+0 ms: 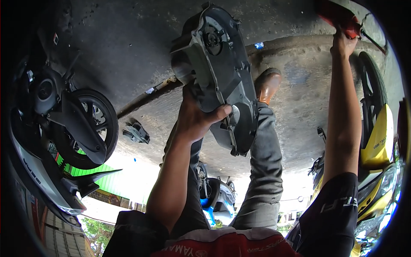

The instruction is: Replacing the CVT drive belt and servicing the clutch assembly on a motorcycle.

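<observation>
My left hand (198,115) is closed on the edge of a long black scooter engine cover (231,77), its thumb pressed over the rim. The cover is held up and tilted, with its ribbed hollow inside partly showing and a round opening near its far end. Stretched far out to the right, my right hand (343,45) grips a red tool (342,19) with a thin dark rod sticking out of it. Its exact kind is hard to make out in the shade. The two hands are well apart.
A scooter with a black wheel (96,124) stands at the left, and a yellow motorcycle (379,143) at the right. A small dark part (137,131) lies on the stained concrete floor (137,47). My brown shoe (269,85) is beside the cover. A blue motorcycle (219,197) is behind.
</observation>
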A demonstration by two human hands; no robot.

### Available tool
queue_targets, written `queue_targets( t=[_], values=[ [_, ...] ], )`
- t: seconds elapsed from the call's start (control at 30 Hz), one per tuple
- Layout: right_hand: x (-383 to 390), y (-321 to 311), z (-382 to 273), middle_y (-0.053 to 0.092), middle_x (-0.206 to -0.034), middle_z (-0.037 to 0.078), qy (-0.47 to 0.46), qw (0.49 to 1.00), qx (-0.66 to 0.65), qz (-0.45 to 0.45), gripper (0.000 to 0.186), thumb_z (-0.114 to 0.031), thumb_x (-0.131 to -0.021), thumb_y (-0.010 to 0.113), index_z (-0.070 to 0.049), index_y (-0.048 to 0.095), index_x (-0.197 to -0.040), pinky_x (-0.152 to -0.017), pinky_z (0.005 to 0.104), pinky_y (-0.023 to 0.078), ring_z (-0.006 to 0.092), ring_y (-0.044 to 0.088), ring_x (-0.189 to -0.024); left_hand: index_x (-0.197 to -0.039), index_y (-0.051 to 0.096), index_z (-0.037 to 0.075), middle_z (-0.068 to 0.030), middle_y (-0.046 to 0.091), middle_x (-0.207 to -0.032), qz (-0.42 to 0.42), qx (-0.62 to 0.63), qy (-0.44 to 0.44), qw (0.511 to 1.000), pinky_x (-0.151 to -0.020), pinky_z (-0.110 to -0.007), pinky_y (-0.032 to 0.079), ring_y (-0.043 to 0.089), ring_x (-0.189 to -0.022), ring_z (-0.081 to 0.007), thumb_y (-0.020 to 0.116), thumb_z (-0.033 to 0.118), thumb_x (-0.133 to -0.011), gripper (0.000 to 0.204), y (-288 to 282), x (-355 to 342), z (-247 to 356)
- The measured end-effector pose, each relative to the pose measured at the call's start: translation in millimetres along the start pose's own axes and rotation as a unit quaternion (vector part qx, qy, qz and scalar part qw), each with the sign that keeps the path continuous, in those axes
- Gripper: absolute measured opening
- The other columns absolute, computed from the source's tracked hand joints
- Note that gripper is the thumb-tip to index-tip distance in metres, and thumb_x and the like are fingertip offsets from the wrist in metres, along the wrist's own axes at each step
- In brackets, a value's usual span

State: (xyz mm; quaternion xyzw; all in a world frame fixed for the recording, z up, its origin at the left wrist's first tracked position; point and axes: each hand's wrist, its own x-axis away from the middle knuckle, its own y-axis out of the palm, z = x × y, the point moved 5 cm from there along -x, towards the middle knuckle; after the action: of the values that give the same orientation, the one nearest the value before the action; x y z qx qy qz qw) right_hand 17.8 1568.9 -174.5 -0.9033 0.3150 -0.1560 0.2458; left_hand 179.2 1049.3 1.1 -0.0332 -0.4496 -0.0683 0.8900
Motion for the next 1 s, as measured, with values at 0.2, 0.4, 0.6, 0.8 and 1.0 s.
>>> queue_targets(
  t=[0.2,0.4,0.6,0.8,1.0],
  values=[
    [168.0,-77.4,-28.5,0.046,-0.149,0.025,0.074,0.948,0.18,-0.25,0.086,-0.024,-0.084,0.084,0.001,0.034,-0.149,-0.104,0.0383,0.047,0.0339,0.057,-0.129,-0.145,0.034,0.0,-0.0134,0.057,-0.127,-0.011,0.098,-0.034,0.995,-0.102,-0.039,0.047,0.055,-0.122,-0.0226,0.083,0.039,-0.076,0.094,-18.5,31.3,9.5],
    [374.3,-302.4,-82.6,0.058,-0.14,0.022,-0.053,0.772,0.459,-0.437,0.068,-0.029,-0.086,0.079,0.004,0.049,-0.138,-0.103,0.0378,0.047,0.0361,0.061,-0.123,-0.13,0.056,0.009,-0.0069,0.064,-0.113,0.004,0.371,-0.137,0.919,-0.088,-0.04,0.052,0.064,-0.102,-0.0227,0.073,0.051,-0.082,0.066,-71.1,163.3,-3.9],
    [462.3,-347.9,-185.2,0.072,-0.102,0.013,0.368,0.699,0.36,-0.496,0.048,-0.016,-0.088,0.072,-0.006,0.053,-0.131,-0.055,0.0307,0.049,0.0192,0.068,-0.072,-0.142,0.05,0.006,-0.0188,0.058,-0.138,0.099,0.641,-0.1,0.754,-0.099,-0.052,0.045,0.057,-0.122,-0.0334,0.049,0.08,-0.082,0.095,-94.3,354.8,-24.9],
    [386.1,-215.0,-307.4,0.069,-0.096,0.009,0.15,0.774,0.329,-0.521,0.041,-0.017,-0.089,0.069,-0.007,0.056,-0.127,-0.061,0.0324,0.051,0.0215,0.069,-0.079,-0.16,0.022,0.005,-0.0216,0.033,-0.16,0.159,0.816,0.063,0.552,-0.117,-0.064,0.021,0.038,-0.143,-0.0438,0.044,0.086,-0.079,0.117,-101.1,555.5,-111.0],
    [400.6,-76.0,-431.5,0.064,-0.081,0.006,-0.066,0.757,0.362,-0.541,0.026,-0.017,-0.089,0.067,-0.004,0.065,-0.112,-0.052,0.0326,0.047,0.0194,0.064,-0.062,-0.157,0.035,0.01,-0.0157,0.04,-0.158,0.271,0.828,0.196,0.449,-0.116,-0.059,0.027,0.04,-0.141,-0.0395,0.047,0.084,-0.077,0.109,-150.8,736.6,-212.1]
  ],
)
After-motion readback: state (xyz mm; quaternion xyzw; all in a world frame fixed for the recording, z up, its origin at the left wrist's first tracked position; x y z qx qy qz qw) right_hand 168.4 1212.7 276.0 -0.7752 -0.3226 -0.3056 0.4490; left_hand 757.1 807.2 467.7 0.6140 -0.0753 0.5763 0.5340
